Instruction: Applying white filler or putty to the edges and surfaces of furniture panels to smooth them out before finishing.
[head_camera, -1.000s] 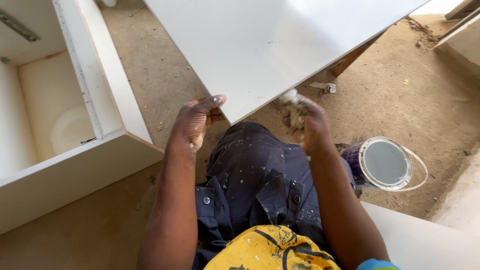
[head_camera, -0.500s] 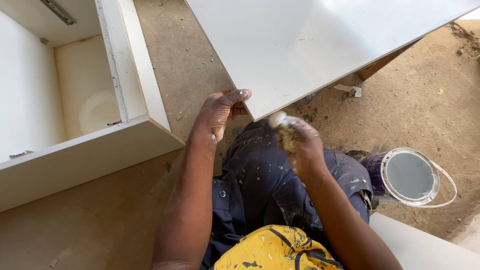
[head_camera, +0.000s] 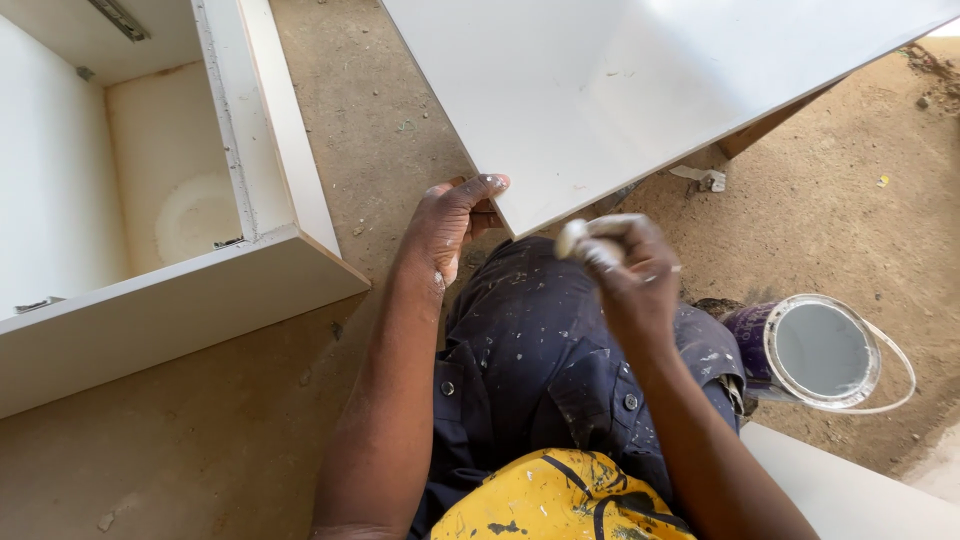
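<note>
Two hands work at the near corner of a large white panel (head_camera: 640, 90), and everything else lies beyond them. Nearest the camera are dark blue, paint-flecked trousers (head_camera: 540, 350) and a yellow spattered cloth (head_camera: 560, 500) at the lap. The right hand (head_camera: 625, 275) is curled shut around a small pale wad (head_camera: 580, 238), seemingly a rag or sanding pad loaded with white filler; its exact kind is hard to tell. It hovers just below the panel's lower edge, close but apparently not pressing. The left hand (head_camera: 455, 220) grips the panel's corner, thumb on top and fingers tucked beneath, steadying it.

The step in hand looks like dressing or smoothing the board's edge. A next stroke would call for the left hand holding firm while the wad meets the edge squarely, without smearing the clean face.

To the right, on the dirt floor (head_camera: 380, 120), sits an open paint can (head_camera: 820, 350) with greyish-white contents, near the knee. To the left stands a white cabinet carcass (head_camera: 200, 290), open side up, well apart from the panel. Farther off, a wooden block (head_camera: 760, 130) shows beneath the panel, and a scrap (head_camera: 705, 178) lies beside it.
</note>
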